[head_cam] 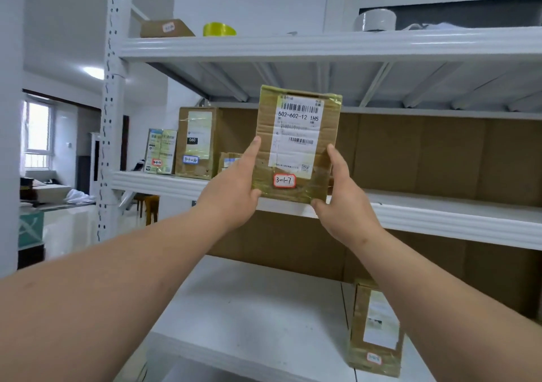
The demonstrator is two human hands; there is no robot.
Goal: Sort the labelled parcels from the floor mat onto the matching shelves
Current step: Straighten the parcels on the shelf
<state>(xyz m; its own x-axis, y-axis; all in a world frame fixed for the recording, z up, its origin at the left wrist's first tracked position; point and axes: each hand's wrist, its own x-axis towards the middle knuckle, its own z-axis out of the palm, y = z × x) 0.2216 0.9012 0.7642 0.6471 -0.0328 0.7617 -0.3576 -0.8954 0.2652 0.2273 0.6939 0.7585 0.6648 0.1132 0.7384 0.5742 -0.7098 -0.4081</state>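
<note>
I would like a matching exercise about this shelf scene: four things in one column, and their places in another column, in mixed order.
Things:
1. parcel labelled 3-1-7
2. yellow tape roll
3. box marked 060
4. grey tape roll

Places:
A. top shelf, right part
B. middle shelf, left part, standing upright
C. held between the left hand and right hand
D. top shelf, beside a flat cardboard box

Pairs: 1-C, 2-D, 3-B, 4-A

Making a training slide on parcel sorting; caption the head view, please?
Both hands, left and right, hold a taped parcel at the middle shelf.
</note>
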